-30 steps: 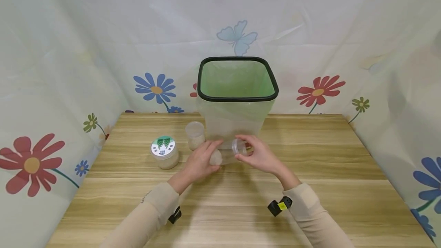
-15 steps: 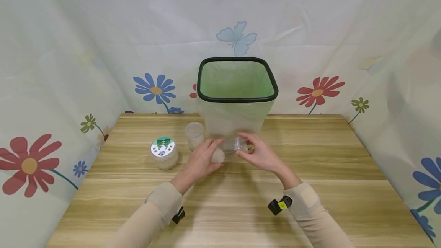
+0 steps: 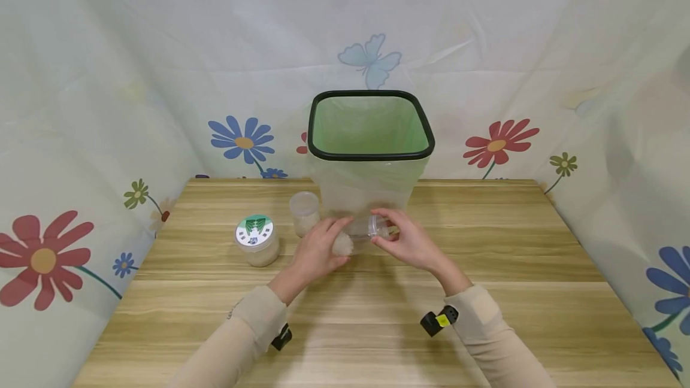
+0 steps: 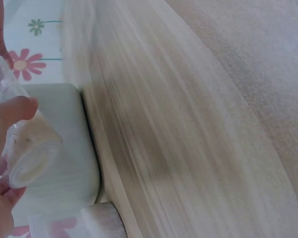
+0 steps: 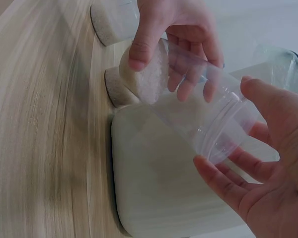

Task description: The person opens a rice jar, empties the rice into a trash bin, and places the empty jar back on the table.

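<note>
My left hand [image 3: 315, 250] grips the base end of a clear plastic jar [image 5: 186, 111], which is tilted nearly on its side in front of the bin. Pale, grain-like contents [image 5: 151, 77] are gathered at that end. At the other end, the fingers and thumb of my right hand [image 3: 412, 243] hold the ridged clear lid [image 5: 221, 129]. In the left wrist view, the left thumb and fingers lie around the jar [image 4: 37, 131] near its base.
A pale green bin [image 3: 366, 187] with a black rim stands behind the hands. Left of them are a small clear jar [image 3: 305, 213] of pale contents and a wider jar [image 3: 259, 243] with a green-and-white lid label. A flowered curtain [image 3: 242, 64] surrounds the wooden table [image 3: 485, 232].
The held jar and my left hand have shifted slightly to the right. Both hands keep their hold, and the other jars and the bin stay in place.
</note>
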`<act>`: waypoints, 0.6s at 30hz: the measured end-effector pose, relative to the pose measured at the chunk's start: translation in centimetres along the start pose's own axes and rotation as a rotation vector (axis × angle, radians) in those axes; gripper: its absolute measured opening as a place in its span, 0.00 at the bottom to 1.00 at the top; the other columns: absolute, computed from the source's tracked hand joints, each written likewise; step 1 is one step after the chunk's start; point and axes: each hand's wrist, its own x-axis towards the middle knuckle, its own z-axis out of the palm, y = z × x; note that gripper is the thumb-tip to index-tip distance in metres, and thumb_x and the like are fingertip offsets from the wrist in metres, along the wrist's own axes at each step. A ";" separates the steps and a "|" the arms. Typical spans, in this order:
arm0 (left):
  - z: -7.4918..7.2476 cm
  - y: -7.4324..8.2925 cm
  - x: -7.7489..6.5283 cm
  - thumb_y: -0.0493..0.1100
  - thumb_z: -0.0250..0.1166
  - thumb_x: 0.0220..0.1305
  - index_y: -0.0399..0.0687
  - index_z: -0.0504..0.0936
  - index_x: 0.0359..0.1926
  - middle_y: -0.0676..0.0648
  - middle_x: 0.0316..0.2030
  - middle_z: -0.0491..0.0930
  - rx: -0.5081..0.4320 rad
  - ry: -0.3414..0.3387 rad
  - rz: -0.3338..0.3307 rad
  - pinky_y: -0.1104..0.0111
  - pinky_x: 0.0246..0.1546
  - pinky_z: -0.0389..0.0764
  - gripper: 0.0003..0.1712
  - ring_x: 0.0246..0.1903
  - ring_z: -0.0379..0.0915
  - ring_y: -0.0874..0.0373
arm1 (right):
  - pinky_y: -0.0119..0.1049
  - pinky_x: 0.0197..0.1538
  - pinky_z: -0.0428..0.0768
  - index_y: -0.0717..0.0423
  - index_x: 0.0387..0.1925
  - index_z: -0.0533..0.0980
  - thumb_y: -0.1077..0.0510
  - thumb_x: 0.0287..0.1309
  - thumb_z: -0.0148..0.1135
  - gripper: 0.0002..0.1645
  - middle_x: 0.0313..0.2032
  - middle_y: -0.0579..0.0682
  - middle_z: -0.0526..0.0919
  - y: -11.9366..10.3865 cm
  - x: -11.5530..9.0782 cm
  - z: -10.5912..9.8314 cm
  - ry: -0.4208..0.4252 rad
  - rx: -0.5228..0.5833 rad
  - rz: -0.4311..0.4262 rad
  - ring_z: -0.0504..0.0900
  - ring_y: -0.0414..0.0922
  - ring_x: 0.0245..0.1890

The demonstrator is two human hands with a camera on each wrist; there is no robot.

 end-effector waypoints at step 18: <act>-0.3 0.2 0.2 0.47 0.78 0.35 0.55 0.66 0.63 0.46 0.51 0.75 -0.011 0.016 0.015 0.58 0.46 0.78 0.49 0.49 0.73 0.51 | 0.36 0.36 0.83 0.60 0.56 0.69 0.61 0.49 0.67 0.31 0.48 0.57 0.73 0.1 0.0 -0.3 0.004 -0.049 -0.090 0.77 0.52 0.44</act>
